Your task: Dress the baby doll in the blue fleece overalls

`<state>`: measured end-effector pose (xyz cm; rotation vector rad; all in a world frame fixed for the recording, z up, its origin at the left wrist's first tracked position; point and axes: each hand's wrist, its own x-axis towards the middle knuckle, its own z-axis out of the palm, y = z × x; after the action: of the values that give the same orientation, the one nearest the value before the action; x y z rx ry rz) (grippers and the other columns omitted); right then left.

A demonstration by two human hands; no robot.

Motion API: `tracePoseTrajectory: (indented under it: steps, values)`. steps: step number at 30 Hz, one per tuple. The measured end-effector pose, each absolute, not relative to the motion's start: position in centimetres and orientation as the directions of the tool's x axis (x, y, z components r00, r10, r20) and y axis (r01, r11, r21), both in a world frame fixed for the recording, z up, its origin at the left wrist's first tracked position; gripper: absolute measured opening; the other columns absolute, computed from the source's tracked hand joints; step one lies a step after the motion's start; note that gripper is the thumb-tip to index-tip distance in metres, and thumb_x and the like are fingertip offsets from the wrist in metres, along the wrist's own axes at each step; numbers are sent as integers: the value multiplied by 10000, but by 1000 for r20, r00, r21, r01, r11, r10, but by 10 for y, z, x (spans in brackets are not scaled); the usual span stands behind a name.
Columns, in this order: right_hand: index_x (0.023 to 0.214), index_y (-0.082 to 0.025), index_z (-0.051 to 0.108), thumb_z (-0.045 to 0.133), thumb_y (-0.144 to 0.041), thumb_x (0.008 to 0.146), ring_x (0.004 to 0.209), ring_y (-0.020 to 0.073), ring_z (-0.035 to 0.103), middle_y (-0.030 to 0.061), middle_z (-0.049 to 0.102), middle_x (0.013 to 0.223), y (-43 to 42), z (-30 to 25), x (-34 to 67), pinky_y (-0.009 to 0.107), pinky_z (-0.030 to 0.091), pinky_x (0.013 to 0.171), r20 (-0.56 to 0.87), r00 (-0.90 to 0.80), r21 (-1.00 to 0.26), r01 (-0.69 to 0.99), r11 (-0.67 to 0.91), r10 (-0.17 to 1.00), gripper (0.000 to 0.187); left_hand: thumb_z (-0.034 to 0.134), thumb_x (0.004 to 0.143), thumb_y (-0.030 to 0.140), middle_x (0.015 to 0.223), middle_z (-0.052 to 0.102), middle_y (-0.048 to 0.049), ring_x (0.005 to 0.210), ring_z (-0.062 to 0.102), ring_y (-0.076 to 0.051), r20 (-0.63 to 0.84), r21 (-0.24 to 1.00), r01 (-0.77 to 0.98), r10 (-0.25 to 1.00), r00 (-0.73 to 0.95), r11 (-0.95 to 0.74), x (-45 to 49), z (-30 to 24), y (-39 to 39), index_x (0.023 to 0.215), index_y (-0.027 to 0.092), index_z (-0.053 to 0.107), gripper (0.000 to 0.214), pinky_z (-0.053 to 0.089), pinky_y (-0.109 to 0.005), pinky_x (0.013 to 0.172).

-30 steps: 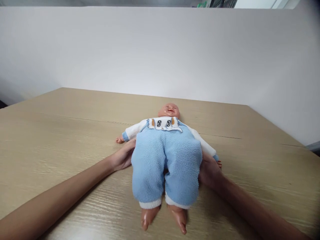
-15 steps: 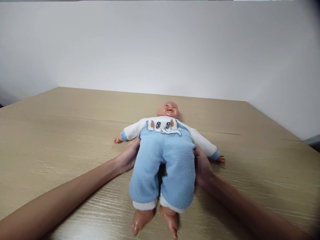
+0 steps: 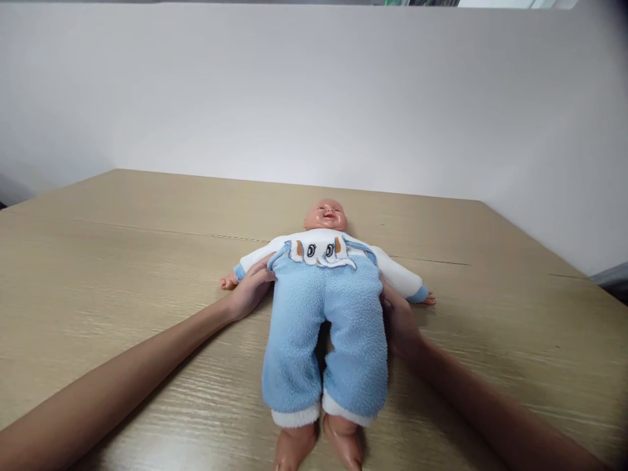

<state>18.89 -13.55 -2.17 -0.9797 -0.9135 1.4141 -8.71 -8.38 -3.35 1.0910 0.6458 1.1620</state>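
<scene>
A baby doll (image 3: 326, 288) lies on its back on the wooden table, head at the far end and bare feet toward me. It wears a white top and light blue fleece overalls with an elephant patch (image 3: 321, 252) on the chest. My left hand (image 3: 252, 288) grips the doll's side at the waist, fingertips on the blue cloth near the strap. On the other side, my right hand (image 3: 398, 320) holds the doll at the hip, its fingers partly hidden behind the overalls. Both doll arms stretch outward on the tabletop.
The pale wood table (image 3: 147, 216) has a thin seam running across it behind the doll. A light grey partition (image 3: 314, 91) rises beyond the far edge. A dark object (image 3: 613, 278) shows past the table's right edge.
The doll's legs have shifted to the right and toward me, and its head slightly left. My left hand has moved up the doll's side; my right hand has stayed at the hip.
</scene>
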Motion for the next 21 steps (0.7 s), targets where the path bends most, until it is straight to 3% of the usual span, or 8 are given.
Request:
tracePoseTrajectory:
  steps: [4,8,11,14,17,19,21]
  values:
    - [828,-290,577,685,-356,715,989,328,717,40,751,896,-132,-19,196,442,608,852,-14,-71,-932,-360,-39,997,169,699,713,281,1123,782,-91,1230,644,-371,186,921,-389,919,348,-39,-93,-31,-80,1052,191,779,360,411,-484,1172]
    - [934,-289,638,641,-380,747,1094,351,699,61,775,1020,-125,-15,207,480,566,969,52,-143,-953,-302,7,988,208,656,873,411,1110,746,-101,1145,643,-328,180,960,-271,892,414,-68,-103,-27,-75,1079,192,749,314,437,-451,1104]
    - [1041,-289,675,597,-401,807,1160,361,689,75,779,1124,-123,-10,212,497,544,1004,105,-173,-967,-247,60,979,271,661,966,506,992,678,-60,960,596,-250,164,985,-15,902,399,-172,-114,-21,-74,966,198,696,310,462,-370,932]
    - [1079,-297,687,531,-449,866,1180,369,689,91,784,1126,-122,-9,214,506,544,997,111,-134,-979,-187,85,985,304,699,973,561,788,518,10,740,451,-170,172,964,130,918,358,-231,-120,-13,-76,815,204,579,408,370,-296,701]
    - [1026,-311,672,593,-448,883,1099,337,708,65,777,1070,-115,-11,216,464,558,957,98,-127,-977,-203,71,987,213,745,952,565,739,465,35,679,392,-143,185,977,40,928,324,-209,-117,-8,-76,823,206,561,423,311,-276,642]
    - [1003,-302,669,706,-430,868,1004,292,711,27,760,1019,-106,-11,218,417,561,921,77,-153,-981,-189,47,985,190,773,937,558,797,541,11,734,465,-153,189,982,-52,933,306,-181,-112,-7,-75,873,199,616,397,364,-276,684]
    - [1046,-280,706,811,-454,856,979,260,705,12,755,1015,-94,-6,219,379,553,924,47,-202,-996,-83,31,978,279,797,921,559,877,613,-20,821,542,-178,181,979,-148,936,301,-142,-107,-8,-73,932,198,666,384,425,-291,759]
